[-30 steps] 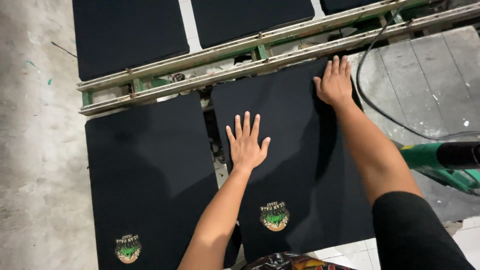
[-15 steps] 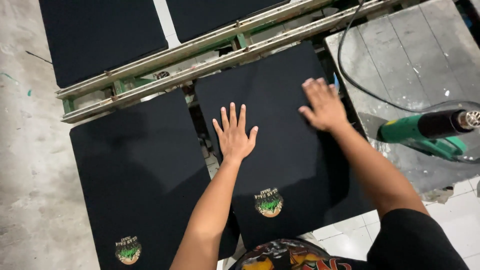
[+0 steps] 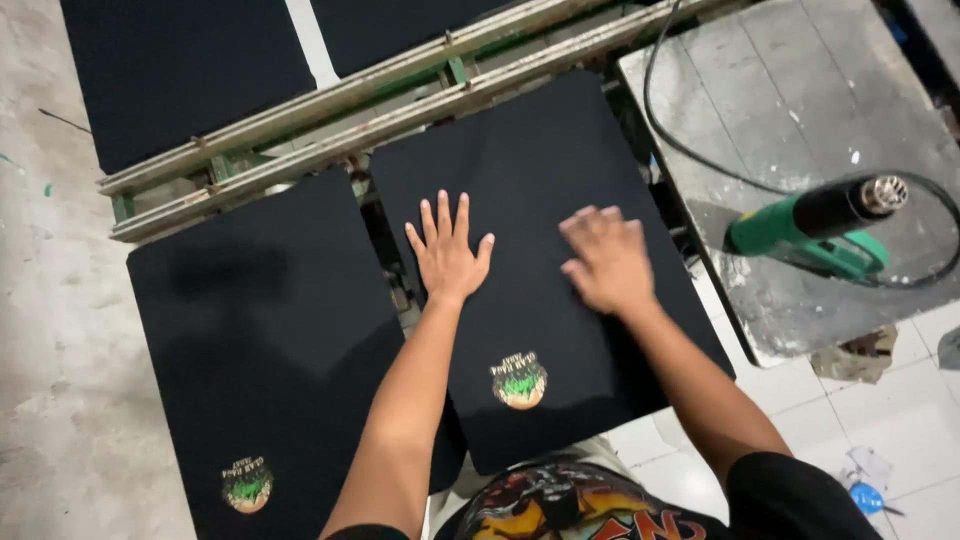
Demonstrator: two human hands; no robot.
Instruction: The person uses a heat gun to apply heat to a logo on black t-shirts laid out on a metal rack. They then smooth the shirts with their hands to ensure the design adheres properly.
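Closest to the person, just below the two forearms, a small round green-and-gold print (image 3: 519,381) sits on the near part of a black garment (image 3: 540,190) stretched flat over a board. Both hands rest on this black fabric, farther up from the print. The left hand (image 3: 447,255) lies palm down with all fingers spread wide and straight, pressed flat on the cloth near the garment's left edge; it grips nothing. The right hand (image 3: 603,260) lies just to the right of it, also palm down on the same cloth, fingers loosely together and a little blurred, holding nothing. To the left of the left hand, across a narrow gap, a second black garment (image 3: 260,330) lies flat on its own board, with a matching round print (image 3: 246,485) near its close corner. To the right of the right hand stands a scuffed grey metal table (image 3: 800,100), and on it lies a green heat gun (image 3: 815,225) with a black barrel and metal nozzle, well apart from the fingers, its black cable (image 3: 690,155) looping across the tabletop. Beyond both hands, a pair of worn metal rails (image 3: 400,105) with green brackets runs slantwise across the far edge of the boards, and past the rails more black garments (image 3: 180,70) lie flat.
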